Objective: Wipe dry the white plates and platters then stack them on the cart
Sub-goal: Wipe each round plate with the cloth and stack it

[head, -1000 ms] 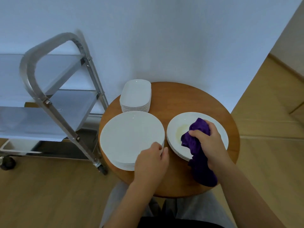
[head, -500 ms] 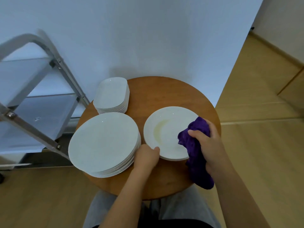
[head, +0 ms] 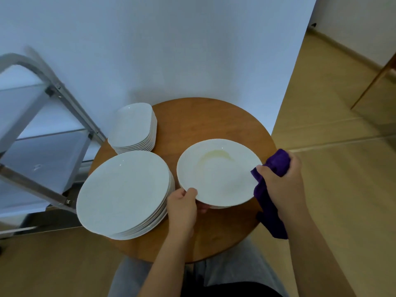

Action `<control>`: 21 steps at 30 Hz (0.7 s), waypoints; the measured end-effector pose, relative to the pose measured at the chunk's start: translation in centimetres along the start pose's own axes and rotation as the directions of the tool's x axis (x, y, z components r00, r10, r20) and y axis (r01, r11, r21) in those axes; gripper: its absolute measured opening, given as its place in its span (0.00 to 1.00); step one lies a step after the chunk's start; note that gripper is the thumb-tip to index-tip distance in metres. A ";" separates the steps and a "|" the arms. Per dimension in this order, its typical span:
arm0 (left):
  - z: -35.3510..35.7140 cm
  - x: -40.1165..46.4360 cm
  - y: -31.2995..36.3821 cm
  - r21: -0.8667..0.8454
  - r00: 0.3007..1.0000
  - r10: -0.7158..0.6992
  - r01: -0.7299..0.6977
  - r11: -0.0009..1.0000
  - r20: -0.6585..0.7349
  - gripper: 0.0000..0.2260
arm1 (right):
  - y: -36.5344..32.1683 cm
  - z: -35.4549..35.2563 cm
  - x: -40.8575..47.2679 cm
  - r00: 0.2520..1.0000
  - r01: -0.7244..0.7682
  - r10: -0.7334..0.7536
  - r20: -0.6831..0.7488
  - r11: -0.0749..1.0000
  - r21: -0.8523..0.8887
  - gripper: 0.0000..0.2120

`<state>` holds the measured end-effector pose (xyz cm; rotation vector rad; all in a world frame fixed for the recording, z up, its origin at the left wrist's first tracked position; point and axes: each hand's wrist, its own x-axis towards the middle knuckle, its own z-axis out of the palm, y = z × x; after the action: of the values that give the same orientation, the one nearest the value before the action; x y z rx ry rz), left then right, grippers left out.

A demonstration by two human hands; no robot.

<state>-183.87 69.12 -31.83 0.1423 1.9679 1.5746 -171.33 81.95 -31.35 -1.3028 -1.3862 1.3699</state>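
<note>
Head view: at centre right, the left hand (head: 182, 207) grips the near rim of a round white plate (head: 218, 172), thumb on top and fingers curled under, raising it off the round wooden surface (head: 214, 116). A yellowish smear marks the plate's middle. The right hand (head: 280, 181) clutches a purple cloth (head: 270, 209) at the plate's right edge. Large plates (head: 124, 191) are stacked lower left, platters (head: 134, 125) behind, and the cart (head: 42, 129) stands at the left edge. Wiping looks barely begun; next, the cloth should sweep inward across the smear.
</note>
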 end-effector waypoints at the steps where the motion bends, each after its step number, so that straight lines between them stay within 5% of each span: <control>1: 0.1 -0.3 -0.1 -0.003 1.000 0.011 -0.011 1.000 0.000 0.09 | -0.1 -0.2 0.1 1.000 0.006 -0.006 -0.017 1.000 0.000 0.30; 8: -0.3 -1.8 0.2 -0.047 0.997 0.072 -0.072 0.996 -0.002 0.09 | -0.7 -1.2 0.2 0.990 0.107 -0.121 -0.078 0.981 -0.164 0.37; 12: -0.7 -2.2 0.4 -0.092 0.997 0.073 -0.072 0.993 0.006 0.08 | -1.0 -1.5 0.2 0.987 -0.153 0.154 0.046 0.988 -0.033 0.36; 15: -0.6 -2.4 0.2 -0.148 0.999 0.033 -0.029 0.989 0.027 0.08 | -1.0 -1.3 0.3 0.908 -0.397 0.366 0.203 0.908 0.138 0.27; 18: -0.4 -2.5 0.0 -0.143 0.998 0.023 -0.015 0.990 0.057 0.07 | -1.4 -1.7 0.3 0.848 -0.515 0.442 0.293 0.818 0.255 0.15; 21: -0.6 -1.9 0.4 -0.084 0.995 0.028 -0.020 0.996 0.100 0.05 | -1.9 -2.3 0.3 0.856 -0.500 0.421 0.301 0.823 0.270 0.13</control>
<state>-182.73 67.86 -30.67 0.2088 1.8266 1.6293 -169.37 82.91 -29.25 -1.3243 -0.9308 2.0480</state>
